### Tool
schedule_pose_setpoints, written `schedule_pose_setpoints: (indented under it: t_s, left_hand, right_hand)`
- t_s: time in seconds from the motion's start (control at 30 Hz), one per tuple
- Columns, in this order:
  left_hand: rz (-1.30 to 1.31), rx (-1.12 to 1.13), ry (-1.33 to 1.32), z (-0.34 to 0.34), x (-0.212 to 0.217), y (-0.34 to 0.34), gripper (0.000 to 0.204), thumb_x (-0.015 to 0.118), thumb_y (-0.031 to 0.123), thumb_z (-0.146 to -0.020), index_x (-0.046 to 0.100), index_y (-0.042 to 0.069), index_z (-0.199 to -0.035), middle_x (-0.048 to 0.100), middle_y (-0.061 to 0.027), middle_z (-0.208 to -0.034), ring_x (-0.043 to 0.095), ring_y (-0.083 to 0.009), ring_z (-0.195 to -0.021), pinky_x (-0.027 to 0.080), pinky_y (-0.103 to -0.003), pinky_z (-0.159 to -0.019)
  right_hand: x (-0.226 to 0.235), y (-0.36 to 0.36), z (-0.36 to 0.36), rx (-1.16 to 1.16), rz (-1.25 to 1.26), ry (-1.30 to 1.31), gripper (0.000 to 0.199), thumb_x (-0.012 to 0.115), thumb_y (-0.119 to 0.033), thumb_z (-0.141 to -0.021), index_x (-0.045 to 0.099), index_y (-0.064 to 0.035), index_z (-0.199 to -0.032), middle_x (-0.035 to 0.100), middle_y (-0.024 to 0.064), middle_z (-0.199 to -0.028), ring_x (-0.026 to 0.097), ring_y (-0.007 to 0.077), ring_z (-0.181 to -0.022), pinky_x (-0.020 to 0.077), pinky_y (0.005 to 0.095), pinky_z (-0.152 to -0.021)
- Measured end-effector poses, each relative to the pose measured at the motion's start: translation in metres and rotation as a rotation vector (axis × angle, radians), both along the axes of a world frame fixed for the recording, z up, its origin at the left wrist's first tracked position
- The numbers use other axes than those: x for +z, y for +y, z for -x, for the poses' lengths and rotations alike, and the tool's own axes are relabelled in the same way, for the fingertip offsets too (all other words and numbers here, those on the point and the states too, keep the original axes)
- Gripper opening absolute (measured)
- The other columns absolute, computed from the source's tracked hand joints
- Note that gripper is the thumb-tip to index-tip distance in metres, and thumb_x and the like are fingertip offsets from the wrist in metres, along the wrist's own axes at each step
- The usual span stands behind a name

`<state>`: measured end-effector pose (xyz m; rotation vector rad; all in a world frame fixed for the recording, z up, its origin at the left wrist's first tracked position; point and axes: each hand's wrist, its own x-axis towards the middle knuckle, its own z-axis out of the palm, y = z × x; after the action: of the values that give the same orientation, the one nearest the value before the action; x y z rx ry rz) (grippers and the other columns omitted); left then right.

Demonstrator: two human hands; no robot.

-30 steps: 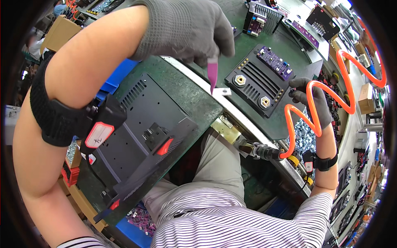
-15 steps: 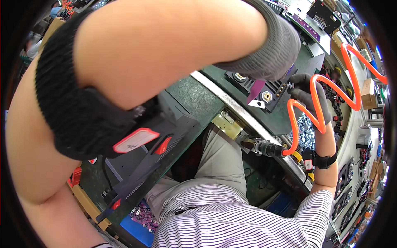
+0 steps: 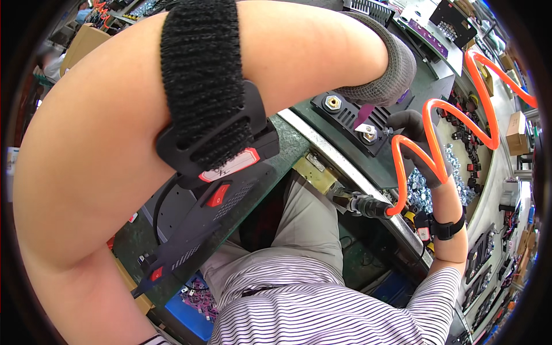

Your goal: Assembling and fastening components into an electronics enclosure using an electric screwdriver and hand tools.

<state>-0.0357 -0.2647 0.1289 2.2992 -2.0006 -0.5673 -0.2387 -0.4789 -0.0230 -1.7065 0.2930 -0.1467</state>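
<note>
Left hand (image 3: pixel 382 75): gloved, fingers hidden behind my forearm, so grip can't be told; it sits over the black panel (image 3: pixel 351 118) w/ brass terminals. Right hand (image 3: pixel 417 144), gloved, is closed on a driver fed by the orange hose (image 3: pixel 454 123). Risk, I judge: forearm blocks my view, tip may slip off terminal (image 3: pixel 369 135); hose could snag.

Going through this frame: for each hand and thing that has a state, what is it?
left hand: gloved, reaching across the black panel; grip hidden.
right hand: gloved, closed on the tool behind the orange hose.
orange hose: coiled, stretched.
black panel: flat on the bench, two brass terminals fitted.
red rocker switch: position unclear.
</note>
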Motion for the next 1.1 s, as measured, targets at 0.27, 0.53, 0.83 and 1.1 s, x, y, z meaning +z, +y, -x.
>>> schedule_pose_setpoints:
  t_s: [0.27,0.53,0.83,1.1]
  left_hand:
    - [-0.010,0.023,-0.005,0.001,0.003,0.002,0.032,0.066,0.022,-0.088,0.070,0.007,-0.116,0.072,-0.0077,-0.106,0.066,-0.0184,-0.095,0.052,-0.030,-0.086]
    - [-0.021,0.049,-0.014,0.001,0.007,0.006,0.034,0.066,0.024,-0.088,0.069,0.007,-0.117,0.071,-0.0079,-0.107,0.066,-0.0182,-0.096,0.052,-0.030,-0.086]
    - [-0.020,0.080,-0.024,0.001,0.012,0.019,0.035,0.066,0.026,-0.089,0.068,0.007,-0.118,0.071,-0.0082,-0.107,0.066,-0.0180,-0.096,0.052,-0.030,-0.085]
    - [-0.024,0.096,-0.031,0.001,0.013,0.029,0.037,0.066,0.028,-0.089,0.067,0.007,-0.120,0.071,-0.0084,-0.107,0.065,-0.0178,-0.096,0.052,-0.030,-0.085]
  right_hand:
    - [-0.016,0.002,-0.016,0.114,0.161,-0.050,0.031,0.069,0.000,-0.084,0.061,0.0015,-0.113,0.066,0.0056,-0.107,0.062,0.0101,-0.091,0.0518,0.0254,-0.078]
    - [-0.007,0.004,-0.022,0.063,0.459,0.120,0.028,0.063,0.007,-0.080,0.063,0.0057,-0.108,0.068,0.0094,-0.097,0.067,0.0138,-0.082,0.0536,0.0283,-0.076]
    - [0.000,0.012,-0.021,0.091,0.373,0.100,0.028,0.068,-0.012,-0.078,0.066,-0.0011,-0.104,0.068,0.0104,-0.092,0.065,0.0235,-0.086,0.0519,0.0338,-0.080]
    - [0.001,0.019,-0.026,0.102,0.603,0.163,0.024,0.059,0.001,-0.081,0.068,0.0056,-0.103,0.072,0.0090,-0.080,0.064,0.0107,-0.073,0.0500,0.0275,-0.070]
